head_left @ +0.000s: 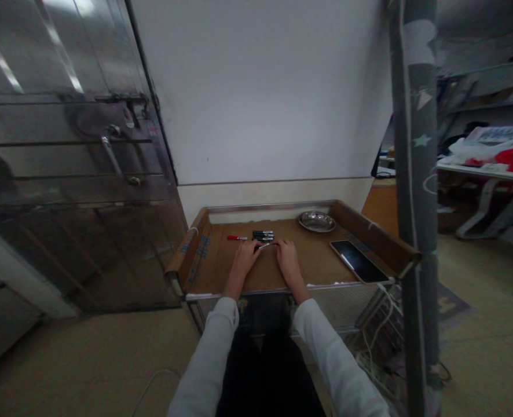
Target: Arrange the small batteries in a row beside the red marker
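Note:
Both of my hands rest on a cardboard-lined table (317, 260) and together hold one thin marker (266, 245) that lies sideways between them. My left hand (248, 253) grips its left end and my right hand (286, 255) grips its right end. Just beyond my fingers lies a small bunch of dark markers (263, 235). A red marker (236, 237) lies alone to their left.
A shallow metal dish (317, 221) sits at the table's back right. A dark tablet (358, 260) leans on the raised right rim. A steel cabinet door (65, 162) stands to the left, a grey pole (417, 174) to the right, and cables (378, 341) hang below.

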Motion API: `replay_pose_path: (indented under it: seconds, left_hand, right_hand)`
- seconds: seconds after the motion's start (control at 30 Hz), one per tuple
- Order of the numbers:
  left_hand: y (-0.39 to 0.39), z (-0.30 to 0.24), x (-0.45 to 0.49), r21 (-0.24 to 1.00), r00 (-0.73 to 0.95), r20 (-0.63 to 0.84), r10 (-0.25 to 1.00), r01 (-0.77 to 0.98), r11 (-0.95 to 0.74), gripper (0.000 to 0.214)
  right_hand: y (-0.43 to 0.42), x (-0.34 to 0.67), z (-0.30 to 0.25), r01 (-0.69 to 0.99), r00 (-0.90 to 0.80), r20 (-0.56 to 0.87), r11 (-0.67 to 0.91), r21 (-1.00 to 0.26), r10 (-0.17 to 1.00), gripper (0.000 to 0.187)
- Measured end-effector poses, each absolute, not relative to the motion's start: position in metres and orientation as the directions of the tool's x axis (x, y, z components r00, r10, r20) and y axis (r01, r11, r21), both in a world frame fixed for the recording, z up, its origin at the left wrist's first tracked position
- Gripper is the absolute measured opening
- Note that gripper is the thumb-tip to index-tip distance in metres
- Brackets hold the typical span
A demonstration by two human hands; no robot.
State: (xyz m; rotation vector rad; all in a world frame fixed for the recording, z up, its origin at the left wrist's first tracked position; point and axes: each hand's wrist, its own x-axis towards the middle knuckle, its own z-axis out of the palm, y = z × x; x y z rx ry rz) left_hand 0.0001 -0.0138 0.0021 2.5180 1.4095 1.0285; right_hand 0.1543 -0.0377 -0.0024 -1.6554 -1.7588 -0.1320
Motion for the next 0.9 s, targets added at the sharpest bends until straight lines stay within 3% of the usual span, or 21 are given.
replay_pose_path:
  seconds: [0.17, 0.3, 0.4, 0.53, 0.67, 0.9]
  left_hand:
    - [-0.014, 0.004, -0.002, 0.397, 0.372, 0.547, 0.750, 0.674, -0.623, 0.013]
    - [-0.018, 0.009, -0.005, 0.388, 0.231, 0.586, 0.777, 0.762, -0.519, 0.016]
    - [-0.021, 0.011, -0.008, 0.348, 0.045, 0.573, 0.818, 0.891, -0.293, 0.018]
    - [-0.023, 0.007, -0.012, 0.352, -0.147, 0.504, 0.851, 0.935, -0.047, 0.020]
    - [-0.017, 0.002, -0.015, 0.373, -0.151, 0.520, 0.841, 0.926, -0.065, 0.022]
    - [0.019, 0.000, -0.024, 0.406, -0.087, 0.508, 0.857, 0.902, -0.149, 0.022]
  right_hand:
    - [-0.036, 0.151, -0.003, 0.814, -0.095, 0.522, 0.368, -0.449, 0.848, 0.038]
    - [-0.032, 0.148, -0.009, 0.681, -0.269, 0.571, 0.573, -0.457, 0.775, 0.062]
    - [-0.032, 0.148, -0.009, 0.776, -0.186, 0.594, 0.488, -0.401, 0.783, 0.058]
    - [-0.038, 0.152, 0.000, 0.925, -0.063, 0.580, 0.267, -0.272, 0.812, 0.034]
    - [-0.040, 0.157, 0.009, 0.954, -0.044, 0.534, 0.194, -0.230, 0.844, 0.027]
    - [-0.008, 0.178, 0.012, 0.941, -0.184, 0.473, 0.293, -0.168, 0.862, 0.027]
